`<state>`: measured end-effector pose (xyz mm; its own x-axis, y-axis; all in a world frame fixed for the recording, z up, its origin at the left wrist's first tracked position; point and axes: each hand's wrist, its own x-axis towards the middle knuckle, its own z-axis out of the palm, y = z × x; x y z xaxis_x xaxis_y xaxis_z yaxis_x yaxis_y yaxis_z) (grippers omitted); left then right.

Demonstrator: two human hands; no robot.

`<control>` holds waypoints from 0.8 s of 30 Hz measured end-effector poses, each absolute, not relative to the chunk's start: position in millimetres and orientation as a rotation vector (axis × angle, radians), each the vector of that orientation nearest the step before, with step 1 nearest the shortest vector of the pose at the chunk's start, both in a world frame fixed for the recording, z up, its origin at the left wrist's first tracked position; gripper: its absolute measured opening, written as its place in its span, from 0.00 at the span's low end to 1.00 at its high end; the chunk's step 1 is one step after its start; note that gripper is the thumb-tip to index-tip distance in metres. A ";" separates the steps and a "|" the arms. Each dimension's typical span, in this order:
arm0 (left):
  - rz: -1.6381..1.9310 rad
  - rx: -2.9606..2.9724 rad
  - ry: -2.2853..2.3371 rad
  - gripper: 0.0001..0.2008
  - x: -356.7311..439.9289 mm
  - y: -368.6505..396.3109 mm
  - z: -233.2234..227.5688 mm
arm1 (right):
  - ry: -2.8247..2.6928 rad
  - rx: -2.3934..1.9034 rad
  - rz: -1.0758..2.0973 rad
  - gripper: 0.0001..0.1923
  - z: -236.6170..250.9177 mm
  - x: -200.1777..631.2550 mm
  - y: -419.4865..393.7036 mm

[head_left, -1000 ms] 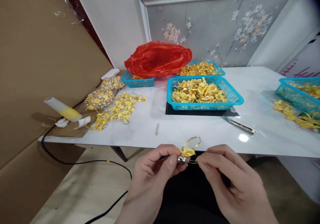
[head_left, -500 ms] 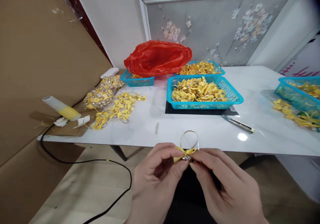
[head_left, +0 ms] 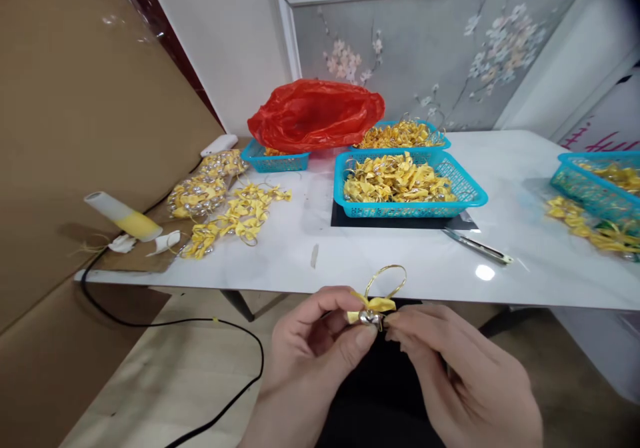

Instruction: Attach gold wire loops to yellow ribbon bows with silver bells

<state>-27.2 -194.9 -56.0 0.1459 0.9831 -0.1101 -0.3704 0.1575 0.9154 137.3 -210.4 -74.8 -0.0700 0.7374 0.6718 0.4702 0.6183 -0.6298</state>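
Observation:
Between my two hands, just off the table's front edge, is a yellow ribbon bow [head_left: 381,305] with small silver bells [head_left: 369,317] under it and a gold cord loop [head_left: 393,268] standing up from it. My left hand [head_left: 320,348] pinches the bow and bells between thumb and forefinger. My right hand [head_left: 455,361] has its thumb and fingertips pressed together at the right side of the bells, on what looks like a thin gold cord end. The fingertips partly hide it.
On the white table [head_left: 280,268] stands a blue basket [head_left: 410,210] of yellow bows, with more baskets behind and at right. A red plastic bag [head_left: 315,118] covers one. Tweezers [head_left: 477,247] lie front right. Loose bows [head_left: 235,218] and a yellow-white tube [head_left: 123,216] are at left.
The bow has turned, so the bells show more and the cord loop leans right. My right hand has shifted slightly right and down, off the bow's right end.

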 end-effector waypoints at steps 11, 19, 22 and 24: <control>1.175 0.940 0.825 0.07 -25.9 -194.3 -53.9 | -1.677 -1.028 0.205 0.13 -80.4 134.0 -203.1; 1.175 0.935 0.860 0.08 -25.5 -193.2 -54.8 | -1.708 -1.034 0.215 0.16 -77.7 135.7 -201.7; 1.169 0.937 0.887 0.08 -25.0 -192.2 -56.1 | -1.675 -1.063 0.211 0.12 -74.5 131.7 -201.2; 1.173 0.962 0.914 0.07 -23.7 -191.4 -56.5 | -1.628 -1.134 0.250 0.09 -76.1 129.4 -202.9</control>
